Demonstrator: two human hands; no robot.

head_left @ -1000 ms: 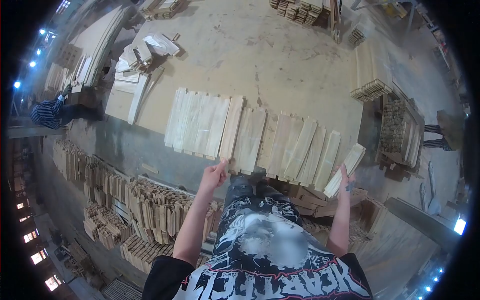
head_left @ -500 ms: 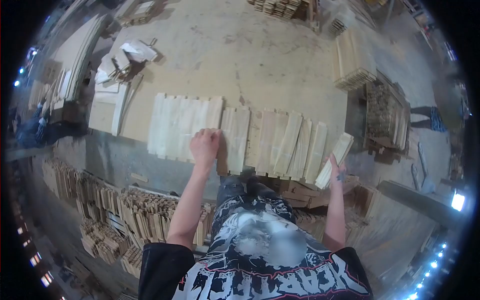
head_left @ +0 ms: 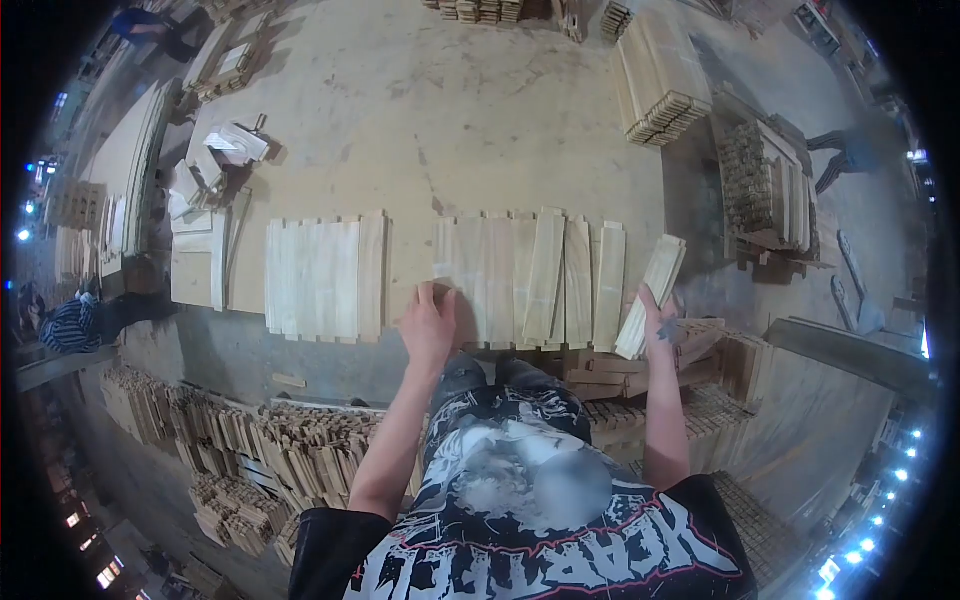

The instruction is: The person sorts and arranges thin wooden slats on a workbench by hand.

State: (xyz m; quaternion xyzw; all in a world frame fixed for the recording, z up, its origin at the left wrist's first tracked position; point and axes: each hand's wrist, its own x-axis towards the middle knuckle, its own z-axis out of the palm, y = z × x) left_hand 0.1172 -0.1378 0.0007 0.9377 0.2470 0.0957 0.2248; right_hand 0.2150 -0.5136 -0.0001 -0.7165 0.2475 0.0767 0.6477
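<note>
My right hand (head_left: 660, 325) is closed around a small bundle of pale wooden slats (head_left: 652, 297), held tilted past the right end of a row of slats. My left hand (head_left: 428, 325) is at the table's near edge, with fingers bent and slightly apart. Its fingertips are right by the left edge of that row of slats (head_left: 490, 280), and I see nothing held in them. Several slats at the row's right part lie loose and slanted, one (head_left: 543, 280) overlapping its neighbours. Left of my hand, a block of pale slats (head_left: 315, 280) lies side by side.
A neat stack of boards (head_left: 660, 75) stands at the table's far right. Offcuts and a white crumpled piece (head_left: 237, 143) lie at the left. Below the table stand rows of upright slats (head_left: 300, 440). A pallet stack (head_left: 765, 190) is on the right; a person (head_left: 75, 322) is at far left.
My left hand has gone from the left block to the row beside it. A gap has opened between them, and the row's slats are closer together. My right hand still holds its slats.
</note>
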